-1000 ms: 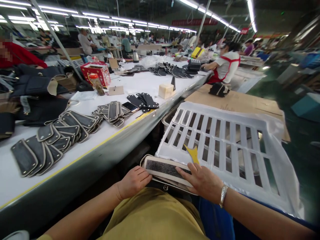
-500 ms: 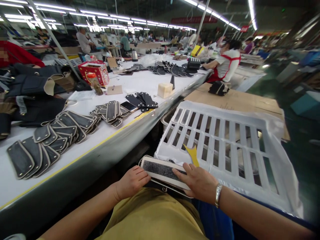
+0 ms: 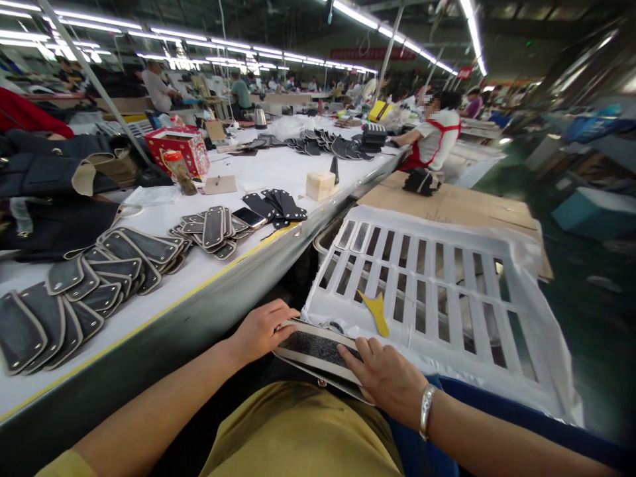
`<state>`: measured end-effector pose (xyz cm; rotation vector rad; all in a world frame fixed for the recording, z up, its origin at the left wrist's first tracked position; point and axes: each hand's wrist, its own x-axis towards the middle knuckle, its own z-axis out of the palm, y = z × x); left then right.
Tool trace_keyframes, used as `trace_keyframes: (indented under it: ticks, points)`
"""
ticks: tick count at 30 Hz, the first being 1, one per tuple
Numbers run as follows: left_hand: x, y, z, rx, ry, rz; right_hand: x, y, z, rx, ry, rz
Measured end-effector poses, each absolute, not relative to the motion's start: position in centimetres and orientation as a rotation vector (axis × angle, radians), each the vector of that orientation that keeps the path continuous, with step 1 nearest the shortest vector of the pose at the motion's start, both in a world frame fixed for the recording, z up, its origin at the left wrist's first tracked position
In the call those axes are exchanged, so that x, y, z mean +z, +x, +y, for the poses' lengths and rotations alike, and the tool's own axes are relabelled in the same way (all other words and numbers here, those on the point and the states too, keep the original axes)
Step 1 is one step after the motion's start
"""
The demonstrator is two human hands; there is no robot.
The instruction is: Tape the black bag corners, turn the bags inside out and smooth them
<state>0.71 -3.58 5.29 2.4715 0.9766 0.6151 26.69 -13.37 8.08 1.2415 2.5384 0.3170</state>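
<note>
Over my lap lies a long flat panel (image 3: 318,347), pale at the edges with a speckled dark-grey strip along its middle. A second layer with a metal stud (image 3: 322,382) shows under its near edge. My left hand (image 3: 263,331) is closed on the panel's left end, fingertips at the upper corner. At the other end my right hand (image 3: 385,374) grips the panel, its index finger lying on the dark strip. The right thumb is hidden. Just beyond the panel, a yellow forked piece (image 3: 376,311) rests on the white slotted rack (image 3: 422,322).
Left of me runs a white-topped table (image 3: 238,281) with several pale-edged dark pieces (image 3: 134,255), a phone (image 3: 249,216), a pale block (image 3: 320,185), a jar (image 3: 180,173) and a red box (image 3: 179,149). Cardboard (image 3: 462,207) lies behind the rack. A co-worker (image 3: 437,136) is farther back.
My left hand has shifted up and left to the panel's upper corner, and its wrist has turned. The right hand stays on the right end. The view has swung slightly right.
</note>
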Motion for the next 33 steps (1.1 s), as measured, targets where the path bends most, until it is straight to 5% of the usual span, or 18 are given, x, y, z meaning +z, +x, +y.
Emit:
trace_keyframes:
  ticks: [5, 12, 33]
  points:
    - [5.6, 3.6, 2.1, 0.043, 2.416, 0.793, 7.6, 27.1, -13.5, 0.292, 1.246, 2.544]
    - [4.7, 4.3, 4.5, -0.163, 2.337, 0.588, 7.7, 27.4, -13.1, 0.194, 1.276, 2.563]
    - [4.5, 1.3, 1.4, 0.047, 2.682, 0.764, 7.9, 27.7, -10.1, -0.11, 1.245, 2.53]
